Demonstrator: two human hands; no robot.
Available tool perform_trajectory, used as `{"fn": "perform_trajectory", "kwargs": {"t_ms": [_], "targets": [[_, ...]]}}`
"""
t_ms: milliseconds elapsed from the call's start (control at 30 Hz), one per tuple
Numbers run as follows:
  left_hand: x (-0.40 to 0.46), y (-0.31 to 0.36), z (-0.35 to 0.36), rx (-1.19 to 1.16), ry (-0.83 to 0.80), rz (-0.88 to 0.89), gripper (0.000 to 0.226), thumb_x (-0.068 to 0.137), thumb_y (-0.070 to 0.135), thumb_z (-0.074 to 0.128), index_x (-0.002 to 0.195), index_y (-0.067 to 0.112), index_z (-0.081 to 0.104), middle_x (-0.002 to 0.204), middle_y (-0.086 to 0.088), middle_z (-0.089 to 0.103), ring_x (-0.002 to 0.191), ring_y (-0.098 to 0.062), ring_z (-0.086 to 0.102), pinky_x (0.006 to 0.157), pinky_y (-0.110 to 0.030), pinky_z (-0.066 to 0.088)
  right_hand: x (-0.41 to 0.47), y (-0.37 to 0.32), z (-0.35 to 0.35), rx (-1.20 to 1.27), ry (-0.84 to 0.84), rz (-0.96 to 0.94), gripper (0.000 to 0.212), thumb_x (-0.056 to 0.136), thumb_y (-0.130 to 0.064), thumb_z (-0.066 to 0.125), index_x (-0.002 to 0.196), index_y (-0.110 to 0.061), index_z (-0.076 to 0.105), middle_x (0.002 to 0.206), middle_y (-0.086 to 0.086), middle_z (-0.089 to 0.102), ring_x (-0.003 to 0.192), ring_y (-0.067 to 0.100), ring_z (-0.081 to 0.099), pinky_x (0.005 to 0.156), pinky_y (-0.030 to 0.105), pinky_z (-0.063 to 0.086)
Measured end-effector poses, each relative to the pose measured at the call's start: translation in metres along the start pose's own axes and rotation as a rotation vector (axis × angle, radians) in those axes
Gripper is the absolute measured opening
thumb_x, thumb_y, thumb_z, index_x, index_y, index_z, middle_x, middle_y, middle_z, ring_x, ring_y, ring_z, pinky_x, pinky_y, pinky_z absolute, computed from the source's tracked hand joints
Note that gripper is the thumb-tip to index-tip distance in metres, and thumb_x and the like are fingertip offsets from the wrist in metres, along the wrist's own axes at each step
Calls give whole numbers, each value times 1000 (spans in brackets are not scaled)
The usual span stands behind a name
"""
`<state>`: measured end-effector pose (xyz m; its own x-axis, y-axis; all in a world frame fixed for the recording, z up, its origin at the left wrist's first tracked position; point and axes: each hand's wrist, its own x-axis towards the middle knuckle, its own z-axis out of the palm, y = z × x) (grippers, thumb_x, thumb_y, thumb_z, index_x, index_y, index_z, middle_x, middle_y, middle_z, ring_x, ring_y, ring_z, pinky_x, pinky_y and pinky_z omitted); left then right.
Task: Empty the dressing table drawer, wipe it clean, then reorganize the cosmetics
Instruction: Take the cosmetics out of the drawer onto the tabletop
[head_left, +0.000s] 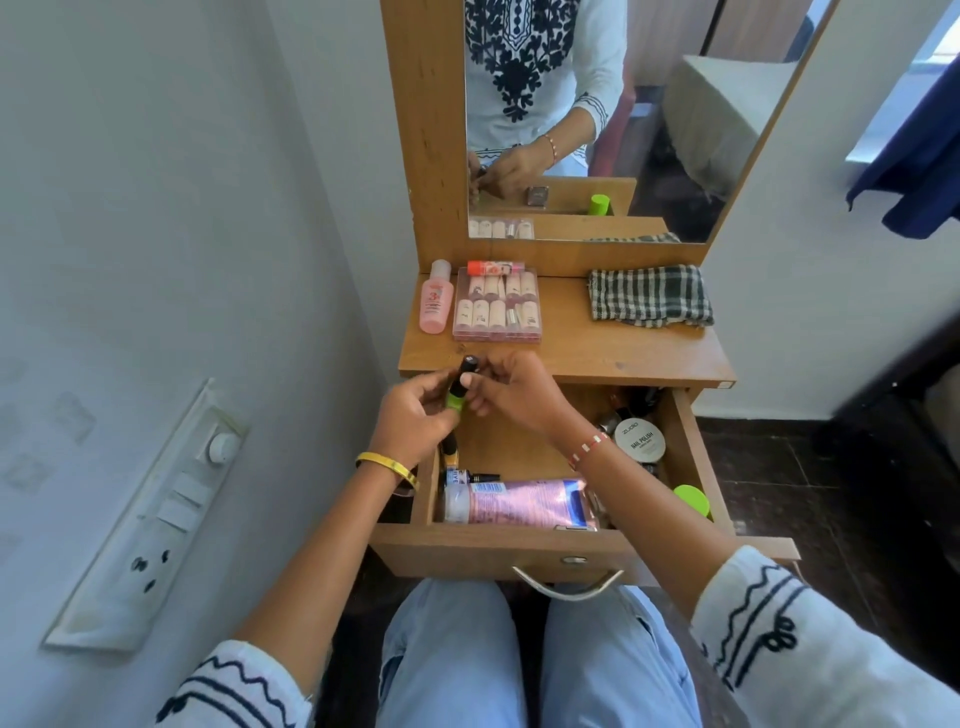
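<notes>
Head view looks down on both hands meeting above the back of the open drawer (582, 551). The left hand (410, 423) curls its fingers round the green lower end of a small black-and-green tube (460, 387), and the right hand (511, 392) pinches the tube's black upper part between thumb and fingertips; the tube stands tilted, its dark tip toward the table (597, 353) edge. A yellow bangle (387, 465) sits on the left wrist, a red-and-white thread band (589, 448) on the right.

Below the hands, the drawer holds a pink tube (519, 501) lying crosswise along its front wall, small dark bottles (467, 475) beside the left wall, a round white-lidded jar of nail polish remover (640, 439) near the right wall, and a green cap (692, 500) at the front right corner. Further items at the back right are too dark to tell.

On the table top, well behind the hands, a pink bottle (435, 299) lies at the left, just beside a clear case of small lipsticks (498, 306) with an orange stick (493, 267) at its far edge. A checked cloth (649, 296) lies folded on the right. The mirror (623, 119) stands behind, reflecting the hands and case.
</notes>
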<state>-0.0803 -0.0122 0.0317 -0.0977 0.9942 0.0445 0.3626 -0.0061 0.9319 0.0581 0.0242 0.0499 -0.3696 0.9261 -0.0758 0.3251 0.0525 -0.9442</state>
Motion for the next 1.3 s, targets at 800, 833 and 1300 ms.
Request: {"fn": "perform_trajectory", "kwargs": {"t_ms": [800,833,1300], "targets": [[-8,-14,-12,-79,178,-86,31,83,10,65,114,8,62,97,1,64,83,-5,61,78,-16,49,-5,60,58,-469,-16,80,23,86,-12,64,108,-7,63,108,12,66,99,26,61,82,30,48],[-8,-14,-12,-83,169,-90,31,83,10,65,114,7,62,98,0,64,86,-8,61,81,-20,49,-6,61,58,-476,-19,71,22,86,-12,63,108,-7,63,108,12,65,99,26,61,82,29,47],[-1,-6,0,-142,167,-79,39,81,6,67,118,3,59,104,-1,63,96,-14,61,85,-24,48,-21,72,65,-521,20,-7,28,84,-8,64,112,-10,62,111,11,62,99,25,59,84,29,46]]}}
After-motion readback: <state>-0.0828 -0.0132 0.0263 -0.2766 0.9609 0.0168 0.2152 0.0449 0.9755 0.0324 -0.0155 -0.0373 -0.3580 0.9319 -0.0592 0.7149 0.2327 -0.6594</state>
